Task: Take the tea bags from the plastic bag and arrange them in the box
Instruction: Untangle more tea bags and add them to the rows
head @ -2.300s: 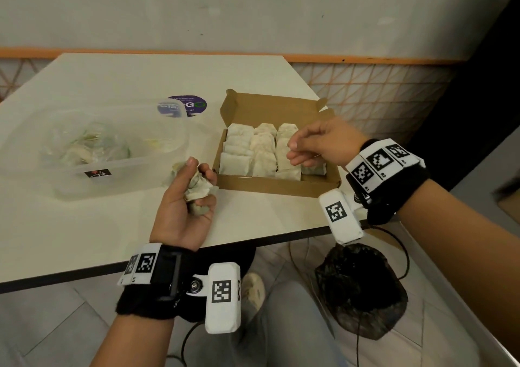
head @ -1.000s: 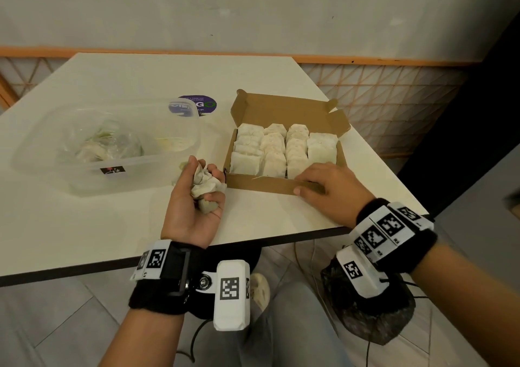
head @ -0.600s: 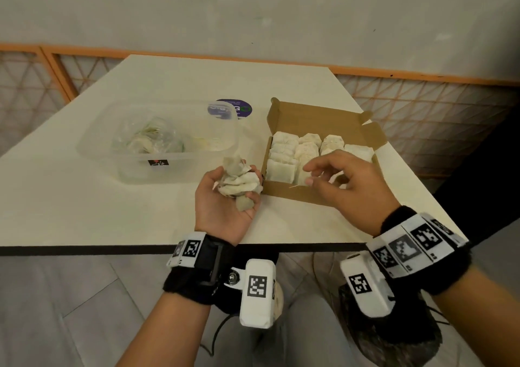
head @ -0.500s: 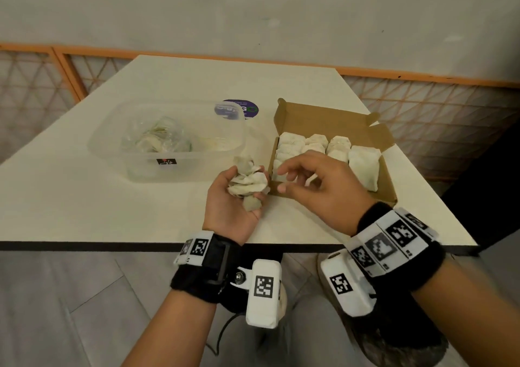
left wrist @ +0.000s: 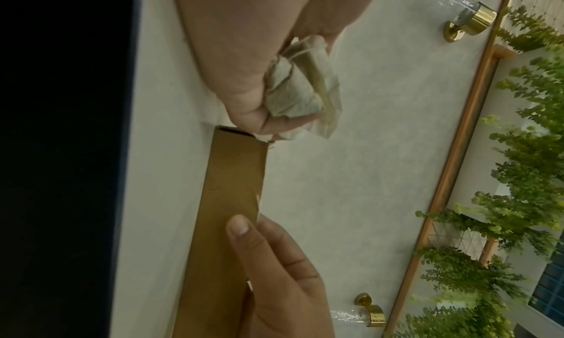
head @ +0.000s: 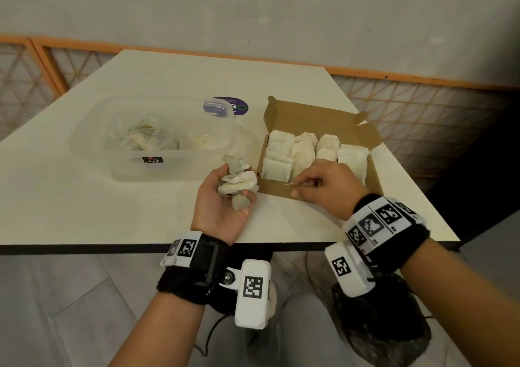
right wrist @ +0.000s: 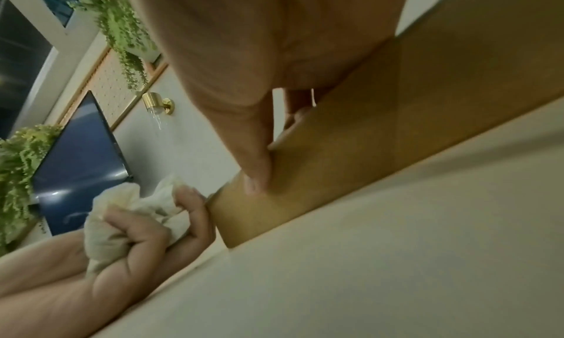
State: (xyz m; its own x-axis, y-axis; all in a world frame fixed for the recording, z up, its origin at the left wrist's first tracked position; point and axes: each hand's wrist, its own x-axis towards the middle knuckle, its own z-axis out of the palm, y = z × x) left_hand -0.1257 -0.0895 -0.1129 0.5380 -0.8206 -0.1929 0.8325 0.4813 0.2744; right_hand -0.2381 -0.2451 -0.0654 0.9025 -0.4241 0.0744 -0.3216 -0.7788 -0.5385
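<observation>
- Hands at work over the cardboard box (head: 320, 192): the right hand (head: 326, 189) now sits at the near wall of the box, thumb pressed flat on the outside of the cardboard and fingers hooked over the rim. Half a second ago it hung in the air between the box and the other hand; what, if anything, the fingertips pinch cannot be told.
- Left hand (head: 222, 206) unchanged since the earlier frames: palm up just left of the box's near corner, fingers curled round a crumpled bundle of tea bags (head: 239, 183), a knuckle touching the cardboard in the right wrist view.
- Rows of tea bags in the box (head: 298, 152) stand packed from the left wall across; the right-hand row lies partly behind the right hand.
- Left of the box, a clear plastic container (head: 92, 141) holds the plastic bag (head: 140, 138) with more tea bags inside, as before.
- Beyond the container, behind the box's left corner, a round purple sticker (head: 239, 107) shows on the tabletop.
- White table (head: 84, 203) with a dark front edge carries all of it; the box sits toward its right end.
- Behind the table, a pale plastered wall above an orange-framed lattice panel (head: 422, 113); grey floor tiles below.
- Wrist views add brass wall lamps (left wrist: 470, 22), hanging green plants (left wrist: 525, 198) and a dark screen (right wrist: 79, 164).
</observation>
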